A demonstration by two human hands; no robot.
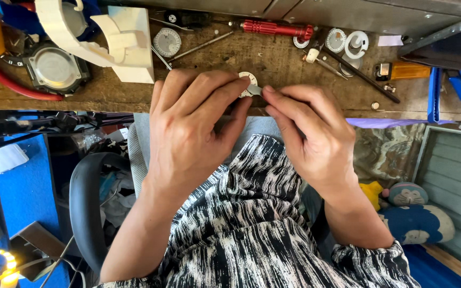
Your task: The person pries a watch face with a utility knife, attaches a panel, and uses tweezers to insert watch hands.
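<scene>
At the front edge of the worn wooden surface [273, 64], the left hand [193, 133] pinches a small round white watch dial [247, 80] between thumb and fingers, mostly hidden by them. The right hand [310, 138] is closed on a thin metal tool [255, 89] whose tip touches the dial. The dial looks very light, thin and easy to scratch, so I judge it is best held by the rim. A red-handled screwdriver [276, 28] lies further back.
</scene>
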